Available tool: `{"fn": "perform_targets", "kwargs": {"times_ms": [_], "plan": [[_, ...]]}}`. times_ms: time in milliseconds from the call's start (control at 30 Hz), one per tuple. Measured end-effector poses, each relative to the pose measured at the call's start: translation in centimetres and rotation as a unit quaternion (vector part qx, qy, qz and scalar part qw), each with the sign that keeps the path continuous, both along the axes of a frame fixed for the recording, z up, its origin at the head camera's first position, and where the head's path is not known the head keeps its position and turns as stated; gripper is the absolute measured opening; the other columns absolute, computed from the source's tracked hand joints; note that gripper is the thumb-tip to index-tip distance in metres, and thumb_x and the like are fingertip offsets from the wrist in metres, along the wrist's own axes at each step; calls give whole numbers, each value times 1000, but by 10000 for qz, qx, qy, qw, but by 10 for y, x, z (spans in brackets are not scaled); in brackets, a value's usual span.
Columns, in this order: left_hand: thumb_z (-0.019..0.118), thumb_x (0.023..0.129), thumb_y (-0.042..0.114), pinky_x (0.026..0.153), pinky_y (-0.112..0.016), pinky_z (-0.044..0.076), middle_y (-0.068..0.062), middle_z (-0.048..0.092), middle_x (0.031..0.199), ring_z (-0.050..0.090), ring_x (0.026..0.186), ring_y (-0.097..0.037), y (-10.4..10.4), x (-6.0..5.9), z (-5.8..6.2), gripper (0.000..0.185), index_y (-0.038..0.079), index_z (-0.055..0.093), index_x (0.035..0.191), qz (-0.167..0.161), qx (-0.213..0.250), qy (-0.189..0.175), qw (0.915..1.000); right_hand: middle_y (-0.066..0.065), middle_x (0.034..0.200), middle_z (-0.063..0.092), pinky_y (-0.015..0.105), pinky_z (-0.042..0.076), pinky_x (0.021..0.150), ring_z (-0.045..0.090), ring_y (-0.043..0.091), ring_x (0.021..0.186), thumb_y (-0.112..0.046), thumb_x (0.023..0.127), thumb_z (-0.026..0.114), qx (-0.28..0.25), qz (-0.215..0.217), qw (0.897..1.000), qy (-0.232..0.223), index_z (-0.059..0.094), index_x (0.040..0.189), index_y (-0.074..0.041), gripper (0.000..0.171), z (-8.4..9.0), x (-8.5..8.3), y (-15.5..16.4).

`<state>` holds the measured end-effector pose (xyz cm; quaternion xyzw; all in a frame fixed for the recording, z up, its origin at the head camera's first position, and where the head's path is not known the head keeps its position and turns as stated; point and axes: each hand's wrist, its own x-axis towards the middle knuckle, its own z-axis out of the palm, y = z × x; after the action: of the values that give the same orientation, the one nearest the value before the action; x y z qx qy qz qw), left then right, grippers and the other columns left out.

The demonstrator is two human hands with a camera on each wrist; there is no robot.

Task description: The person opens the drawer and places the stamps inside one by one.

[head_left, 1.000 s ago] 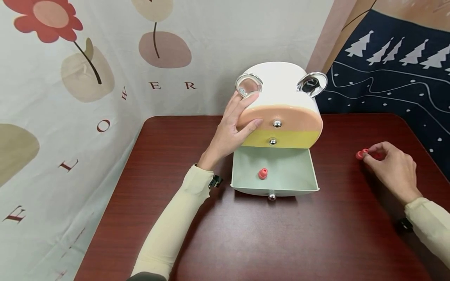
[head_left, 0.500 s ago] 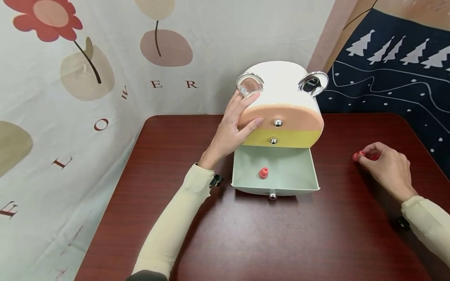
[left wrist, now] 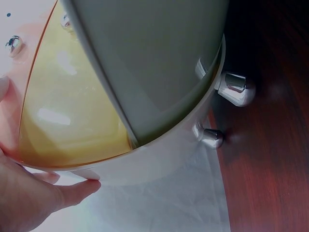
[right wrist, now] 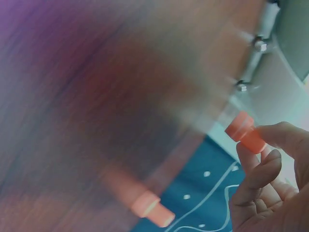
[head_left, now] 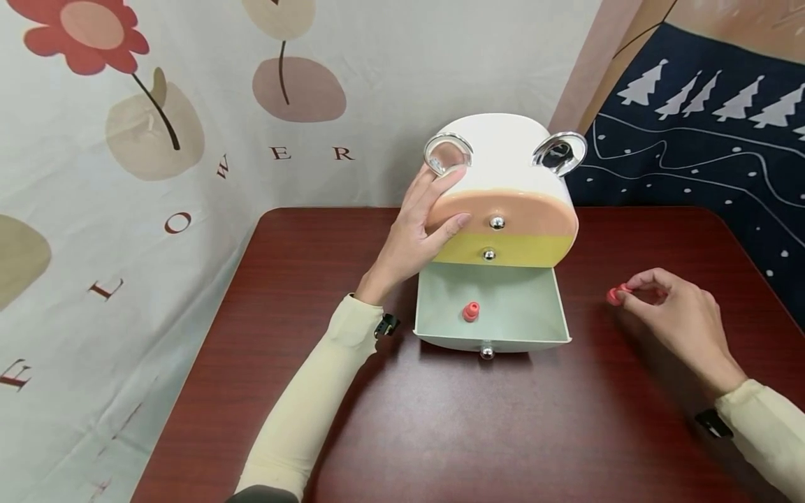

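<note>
My left hand (head_left: 411,230) grips the left side of a small drawer cabinet (head_left: 503,154), thumb on the peach front and fingers round the side below a silver ear. Its green bottom drawer (head_left: 525,318) is pulled out, and a small red stepped plug (head_left: 471,311) lies inside. Right of the cabinet, above the table, my right hand (head_left: 685,318) pinches another red plug (right wrist: 240,125) between thumb and fingertips. A further red-orange plug (right wrist: 152,208) lies on the table in the right wrist view; in the head view it cannot be made out.
The dark red wooden table (head_left: 490,433) carries the cabinet near its back edge. The peach top drawer (head_left: 531,209) and yellow middle drawer (head_left: 528,248) are closed, each with a silver knob. Printed cloths (head_left: 377,70) hang behind and to the left.
My right hand has moved left and a little nearer to me, carrying the red plug towards the cabinet. The left hand, the cabinet and the plug in the drawer have stayed put.
</note>
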<state>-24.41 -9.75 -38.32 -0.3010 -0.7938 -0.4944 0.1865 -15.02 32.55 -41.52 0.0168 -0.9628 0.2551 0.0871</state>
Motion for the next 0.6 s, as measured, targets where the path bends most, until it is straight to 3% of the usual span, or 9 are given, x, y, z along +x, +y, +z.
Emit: {"fn": "perform_targets", "kwargs": {"times_ms": [233, 467, 600], "plan": [[76, 105, 28, 130, -40, 12, 2, 43, 168, 11, 164, -11, 0, 0, 1, 62, 20, 54, 162, -10, 106, 24, 9999, 0, 71, 64, 25, 34, 53, 48, 4, 61, -20, 93, 90, -356, 201, 9970, 663, 79, 108, -16, 19, 12, 11, -22], [76, 105, 28, 130, -40, 12, 1, 44, 168, 12, 164, -12, 2, 0, 1, 61, 19, 55, 161, -10, 107, 36, 9999, -1, 74, 67, 18, 35, 56, 51, -4, 66, -8, 89, 91, -849, 485, 9882, 1182, 78, 107, -14, 22, 26, 18, -45], [77, 104, 27, 130, -40, 13, 2, 45, 167, 13, 164, -11, 2, 1, 0, 61, 19, 55, 161, -13, 144, 60, 9999, -1, 79, 74, 16, 38, 58, 56, -4, 66, -5, 90, 90, -953, 762, 9846, 1251, 78, 107, -14, 22, 33, 16, -61]]}}
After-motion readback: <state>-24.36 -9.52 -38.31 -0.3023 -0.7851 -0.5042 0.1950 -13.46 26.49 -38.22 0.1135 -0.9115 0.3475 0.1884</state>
